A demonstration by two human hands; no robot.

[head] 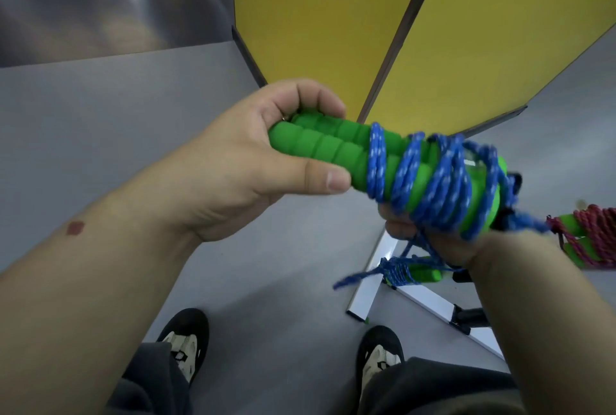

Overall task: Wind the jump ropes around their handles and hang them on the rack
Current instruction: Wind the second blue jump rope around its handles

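Head view, person standing over a grey floor [100, 114] beside yellow panels [316, 31]. The left hand [266, 161] grips the bare ends of two green foam handles [320, 148], held side by side, thumb below and fingers curled over the top. The blue rope [433, 178], flecked white, is already coiled in several loose turns round the far half of the pair; a free tail [360, 276] hangs down and blurs. The right hand [430, 241] sits under the coils, mostly hidden by rope and forearm; its fingers appear to pinch the rope, though the exact grip cannot be told. Judged from its look, the bundle is light; the foam is soft and grippy, so the bare ribbed ends are the sound place to hold, whereas the braided rope is limp and its slack turns would likely slide or spring loose unless kept under tension. Below, a second blue-wound bundle [410, 273] and, at the right edge, a pink-wound one [593, 241] with green handles lie near a white frame [366, 284], possibly the rack; whether they hang from it cannot be told. No containers are in view.
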